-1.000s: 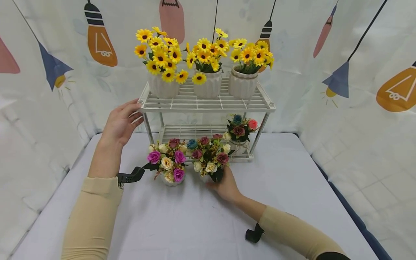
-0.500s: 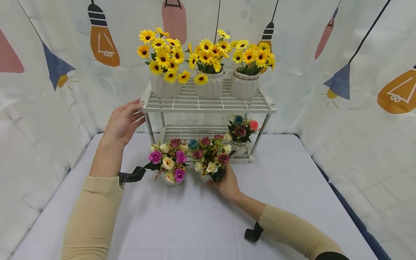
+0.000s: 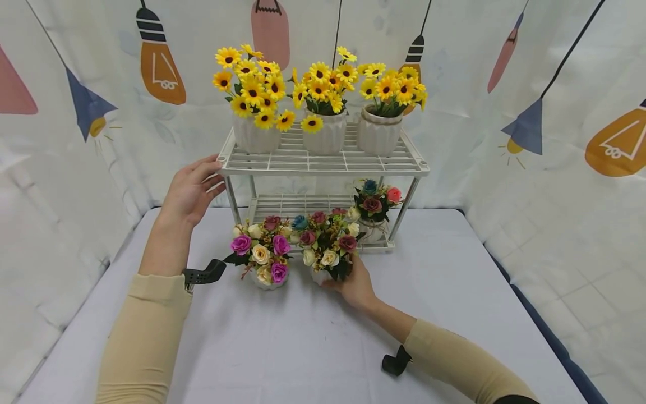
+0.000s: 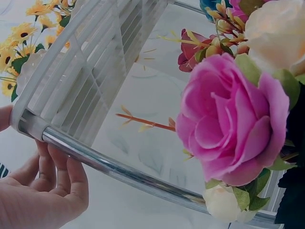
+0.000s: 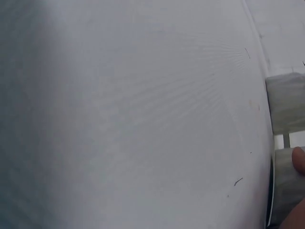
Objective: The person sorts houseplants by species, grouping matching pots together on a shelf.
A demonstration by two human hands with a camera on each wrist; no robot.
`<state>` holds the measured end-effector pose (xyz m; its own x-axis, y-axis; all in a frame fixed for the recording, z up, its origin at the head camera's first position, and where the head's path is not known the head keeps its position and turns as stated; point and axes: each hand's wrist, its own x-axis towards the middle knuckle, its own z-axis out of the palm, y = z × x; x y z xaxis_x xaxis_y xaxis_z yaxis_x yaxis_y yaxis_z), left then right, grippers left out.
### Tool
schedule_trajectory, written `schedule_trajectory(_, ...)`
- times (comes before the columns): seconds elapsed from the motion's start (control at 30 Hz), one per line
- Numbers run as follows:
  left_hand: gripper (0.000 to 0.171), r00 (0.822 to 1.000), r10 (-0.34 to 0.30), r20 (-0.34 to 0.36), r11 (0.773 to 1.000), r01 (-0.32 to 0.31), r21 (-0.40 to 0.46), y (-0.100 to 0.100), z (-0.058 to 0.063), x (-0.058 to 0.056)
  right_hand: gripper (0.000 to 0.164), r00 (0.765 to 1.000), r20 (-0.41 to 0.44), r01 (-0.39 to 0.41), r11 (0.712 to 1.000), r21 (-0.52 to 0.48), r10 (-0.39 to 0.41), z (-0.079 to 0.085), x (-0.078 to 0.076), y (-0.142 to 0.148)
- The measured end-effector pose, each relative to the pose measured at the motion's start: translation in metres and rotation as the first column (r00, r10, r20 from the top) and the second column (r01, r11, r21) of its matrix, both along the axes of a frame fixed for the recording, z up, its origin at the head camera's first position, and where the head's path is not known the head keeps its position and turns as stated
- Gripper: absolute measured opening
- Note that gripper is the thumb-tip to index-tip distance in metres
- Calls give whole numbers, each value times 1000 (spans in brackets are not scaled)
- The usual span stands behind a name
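Note:
My left hand [image 3: 189, 193] holds the front left corner of a white two-tier wire shelf rack [image 3: 323, 171]; in the left wrist view the fingers [image 4: 76, 179] curl beneath that corner, by a chrome post [image 4: 105, 160]. In front of the rack, my right hand [image 3: 357, 285] grips the white pot [image 3: 319, 276] of an artificial rose arrangement with dark red, cream and blue blooms [image 3: 330, 258]. Its base is largely hidden by the hand. Just left stands another potted rose arrangement [image 3: 260, 253], purple and cream. The right wrist view catches only a fingertip [image 5: 299, 160] against a white pot [image 5: 283, 183].
Three white pots of yellow sunflowers [image 3: 252, 90] line the upper tier. On the right of the lower tier [image 3: 298, 203] stands a smaller rose pot [image 3: 372, 230]. White cloth covers the table [image 3: 303, 348], and a patterned curtain [image 3: 464, 101] hangs behind.
The rose arrangement in my right hand has shifted slightly right, and more of its white pot shows. My left hand keeps its hold on the rack. The head view has moved a little.

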<state>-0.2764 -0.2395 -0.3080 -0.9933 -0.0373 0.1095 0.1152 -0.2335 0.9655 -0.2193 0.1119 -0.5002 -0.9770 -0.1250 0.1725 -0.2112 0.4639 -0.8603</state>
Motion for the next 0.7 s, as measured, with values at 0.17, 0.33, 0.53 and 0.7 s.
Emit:
schedule_trajectory(0.17, 62, 1000, -2, -4, 1000, 2, -5, 0, 0, 0, 101, 1000, -24, -21, 999, -34, 20, 1, 0, 3)
schedule_trajectory(0.33, 62, 1000, -3, -4, 1000, 3, -4, -1, -1, 0, 103, 998, -53, -29, 997, -75, 25, 5, -1, 7)
schedule_trajectory(0.53, 62, 1000, -2, -5, 1000, 2, -3, -1, -1, -1, 107, 998, -69, 1, 994, -107, -8, 12, -6, 9)
schedule_trajectory(0.7, 62, 1000, 0, -8, 1000, 0, 2, -1, -1, -1, 100, 995, -37, 82, 984, -155, -89, 20, -14, 3)
